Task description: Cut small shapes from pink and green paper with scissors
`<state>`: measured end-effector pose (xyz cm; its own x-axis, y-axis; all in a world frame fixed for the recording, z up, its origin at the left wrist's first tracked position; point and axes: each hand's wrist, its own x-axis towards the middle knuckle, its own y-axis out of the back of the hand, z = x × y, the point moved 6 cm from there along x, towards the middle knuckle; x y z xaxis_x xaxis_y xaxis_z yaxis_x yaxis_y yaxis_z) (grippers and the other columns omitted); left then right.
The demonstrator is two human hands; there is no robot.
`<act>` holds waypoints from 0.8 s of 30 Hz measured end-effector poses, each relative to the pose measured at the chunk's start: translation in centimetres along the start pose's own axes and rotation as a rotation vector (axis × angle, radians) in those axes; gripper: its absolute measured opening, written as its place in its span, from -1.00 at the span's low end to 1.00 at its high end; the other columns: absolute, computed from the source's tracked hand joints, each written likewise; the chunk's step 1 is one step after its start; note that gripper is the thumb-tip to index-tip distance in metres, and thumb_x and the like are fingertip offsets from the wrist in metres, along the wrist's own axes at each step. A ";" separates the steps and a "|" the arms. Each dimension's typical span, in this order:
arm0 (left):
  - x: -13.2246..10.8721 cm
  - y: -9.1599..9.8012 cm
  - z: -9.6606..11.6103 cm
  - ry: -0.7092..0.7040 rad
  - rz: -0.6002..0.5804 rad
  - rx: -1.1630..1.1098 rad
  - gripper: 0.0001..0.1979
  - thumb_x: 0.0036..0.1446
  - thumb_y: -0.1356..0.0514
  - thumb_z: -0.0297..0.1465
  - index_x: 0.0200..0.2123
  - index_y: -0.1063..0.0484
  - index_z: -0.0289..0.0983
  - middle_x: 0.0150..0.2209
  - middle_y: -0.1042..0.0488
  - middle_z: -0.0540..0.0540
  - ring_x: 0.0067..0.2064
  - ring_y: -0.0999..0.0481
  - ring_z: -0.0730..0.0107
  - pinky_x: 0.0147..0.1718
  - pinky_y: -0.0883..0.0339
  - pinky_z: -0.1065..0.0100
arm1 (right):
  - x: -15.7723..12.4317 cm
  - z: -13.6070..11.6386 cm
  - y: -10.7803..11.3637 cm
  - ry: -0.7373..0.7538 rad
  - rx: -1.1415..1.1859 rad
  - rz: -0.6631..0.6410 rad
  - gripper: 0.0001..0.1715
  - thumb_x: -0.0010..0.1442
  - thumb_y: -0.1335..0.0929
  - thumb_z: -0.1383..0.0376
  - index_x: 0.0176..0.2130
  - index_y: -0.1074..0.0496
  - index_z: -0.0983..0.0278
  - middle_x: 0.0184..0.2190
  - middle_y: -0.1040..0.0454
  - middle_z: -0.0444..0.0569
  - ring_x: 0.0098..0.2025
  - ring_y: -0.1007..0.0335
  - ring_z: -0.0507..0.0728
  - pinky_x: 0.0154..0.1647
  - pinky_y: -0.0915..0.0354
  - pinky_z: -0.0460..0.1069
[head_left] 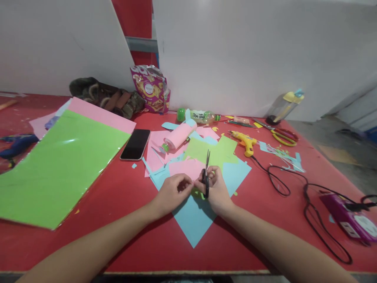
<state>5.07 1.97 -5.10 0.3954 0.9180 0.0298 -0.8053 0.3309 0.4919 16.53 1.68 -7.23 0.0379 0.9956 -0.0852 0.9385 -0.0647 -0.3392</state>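
Black-handled scissors [207,182] are in my right hand [217,188], blades pointing up and away from me. My left hand [174,193] is closed in a pinch, its fingertips meeting those of my right hand; what is between them is too small to make out. Both hands are over a blue paper sheet [193,224], with pink paper [184,169] and green paper [225,151] layered beyond them. Behind these lies a pink paper-wrapped bottle [179,135] on its side, with blue paper pieces attached at its far end.
Left are a phone [135,144] and packed green sheets [64,157]. At right lie a yellow glue gun [246,142], its black cord, a purple power strip [350,218] and larger scissors [282,135]. A green-capped bottle [200,116] and snack bag [151,90] are at the back.
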 end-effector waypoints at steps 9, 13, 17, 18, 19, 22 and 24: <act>0.1 -0.1 -0.4 0.075 -0.039 -0.133 -0.82 0.05 -0.01 -0.36 -0.51 -0.26 -0.32 -0.62 -0.31 0.02 -0.56 -0.32 0.52 -0.52 -0.22 0.46 | -0.1 0.4 -0.3 -0.032 -0.005 -0.051 -0.53 -0.25 -0.38 0.53 -0.44 -0.05 0.20 -0.55 -0.24 -0.33 -0.54 -0.20 -0.09 -0.52 -0.14 -0.17; 0.1 0.0 -0.6 0.132 -0.041 -0.236 -0.85 0.04 -0.01 -0.37 -0.52 -0.23 -0.31 -0.64 -0.29 0.05 -0.57 -0.32 0.52 -0.51 -0.23 0.45 | -0.3 0.3 -0.4 -0.048 -0.024 -0.092 -0.53 -0.23 -0.37 0.53 -0.43 -0.04 0.19 -0.54 -0.24 -0.32 -0.53 -0.19 -0.08 -0.50 -0.15 -0.16; 0.1 0.0 -1.0 0.190 -0.032 -0.332 -0.85 0.05 0.00 -0.36 -0.51 -0.20 -0.31 -0.65 -0.25 0.07 -0.59 -0.31 0.54 -0.54 -0.21 0.45 | -0.1 0.2 -0.3 -0.042 -0.039 -0.076 -0.54 -0.22 -0.38 0.50 -0.43 -0.04 0.18 -0.55 -0.23 -0.31 -0.53 -0.19 -0.07 -0.52 -0.15 -0.15; 0.1 -0.1 -1.0 0.197 -0.037 -0.354 -0.84 0.06 0.01 -0.35 -0.50 -0.20 -0.31 -0.64 -0.25 0.08 -0.60 -0.31 0.54 -0.54 -0.21 0.45 | -0.1 0.2 -0.2 -0.039 -0.040 -0.060 -0.54 -0.22 -0.38 0.50 -0.43 -0.04 0.19 -0.55 -0.23 -0.31 -0.54 -0.19 -0.07 -0.53 -0.15 -0.15; 0.1 -0.1 -1.0 0.192 -0.053 -0.354 -0.84 0.05 0.00 -0.35 -0.50 -0.20 -0.31 -0.64 -0.26 0.07 -0.59 -0.31 0.54 -0.53 -0.21 0.44 | 0.0 0.2 -0.1 -0.036 -0.039 -0.045 -0.54 -0.23 -0.38 0.49 -0.44 -0.04 0.19 -0.55 -0.23 -0.31 -0.54 -0.18 -0.07 -0.53 -0.15 -0.15; 0.1 -0.2 -0.9 0.160 -0.067 -0.318 -0.86 0.02 -0.05 -0.35 -0.49 -0.23 -0.32 -0.61 -0.27 0.05 -0.57 -0.29 0.54 -0.52 -0.20 0.45 | 0.1 0.3 0.1 -0.034 -0.021 -0.015 -0.51 -0.26 -0.40 0.50 -0.44 -0.05 0.19 -0.56 -0.23 -0.31 -0.55 -0.17 -0.08 -0.54 -0.14 -0.16; 0.1 -0.3 -0.9 0.159 -0.066 -0.307 -0.85 0.01 -0.06 -0.35 -0.50 -0.24 -0.32 -0.61 -0.27 0.05 -0.56 -0.28 0.54 -0.52 -0.19 0.45 | 0.0 0.4 0.0 -0.038 -0.004 -0.022 -0.51 -0.26 -0.40 0.51 -0.44 -0.05 0.19 -0.57 -0.22 -0.32 -0.54 -0.17 -0.08 -0.54 -0.13 -0.17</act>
<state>4.97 2.21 -5.99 0.3965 0.9071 -0.1412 -0.8852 0.4186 0.2031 16.38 1.68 -7.61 0.0038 0.9935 -0.1137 0.9405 -0.0422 -0.3373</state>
